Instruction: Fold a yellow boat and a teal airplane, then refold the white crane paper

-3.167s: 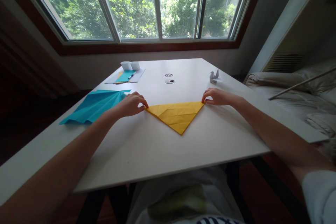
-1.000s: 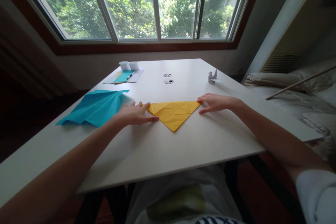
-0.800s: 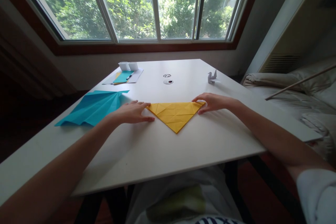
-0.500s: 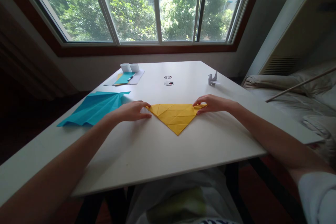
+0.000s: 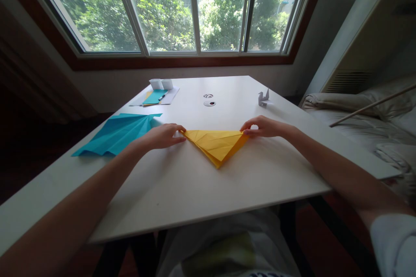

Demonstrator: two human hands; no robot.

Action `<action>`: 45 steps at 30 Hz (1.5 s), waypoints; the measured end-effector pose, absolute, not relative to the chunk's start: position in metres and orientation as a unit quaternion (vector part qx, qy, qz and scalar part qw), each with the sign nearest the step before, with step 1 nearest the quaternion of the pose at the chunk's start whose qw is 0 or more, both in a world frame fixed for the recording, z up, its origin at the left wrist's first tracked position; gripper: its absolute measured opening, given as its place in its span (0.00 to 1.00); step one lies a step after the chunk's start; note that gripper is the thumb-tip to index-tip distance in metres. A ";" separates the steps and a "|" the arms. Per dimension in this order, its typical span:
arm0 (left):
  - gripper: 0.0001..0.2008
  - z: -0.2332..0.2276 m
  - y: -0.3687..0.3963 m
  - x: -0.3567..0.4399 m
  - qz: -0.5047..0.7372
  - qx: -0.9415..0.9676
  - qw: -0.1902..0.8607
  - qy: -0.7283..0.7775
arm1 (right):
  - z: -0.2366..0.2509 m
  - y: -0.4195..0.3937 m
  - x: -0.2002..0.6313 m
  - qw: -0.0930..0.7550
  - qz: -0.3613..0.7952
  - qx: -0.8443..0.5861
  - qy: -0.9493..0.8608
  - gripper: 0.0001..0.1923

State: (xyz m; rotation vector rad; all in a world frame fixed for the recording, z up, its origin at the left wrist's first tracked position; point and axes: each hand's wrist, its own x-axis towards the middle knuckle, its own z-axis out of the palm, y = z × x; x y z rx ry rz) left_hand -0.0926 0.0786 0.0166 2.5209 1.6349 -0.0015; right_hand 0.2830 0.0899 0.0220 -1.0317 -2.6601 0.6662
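Yellow paper (image 5: 214, 142), far corners pinched by left hand (image 5: 164, 135) and right hand (image 5: 265, 127); even tension should help align parted layers.

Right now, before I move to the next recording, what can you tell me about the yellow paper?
The yellow paper is a creased sheet folded into a triangle, its layers slightly parted along the near edges. Its long edge lies away from the person and its tip points toward them, over the white table. The left hand's fingers touch its left corner; the right hand pinches the right corner.
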 end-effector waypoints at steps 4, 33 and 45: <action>0.27 0.019 0.077 -0.091 0.001 0.843 0.065 0.533 | 0.022 0.087 0.275 0.171 0.208 -0.361 -0.893 0.23; 0.38 0.007 0.041 -0.036 -0.020 0.836 0.014 0.549 | 0.008 0.089 0.275 0.081 0.055 -0.351 -0.931 0.20; 0.39 0.015 0.065 -0.062 -0.014 0.733 0.018 0.680 | 0.007 0.092 0.271 0.123 0.042 -0.481 -0.867 0.17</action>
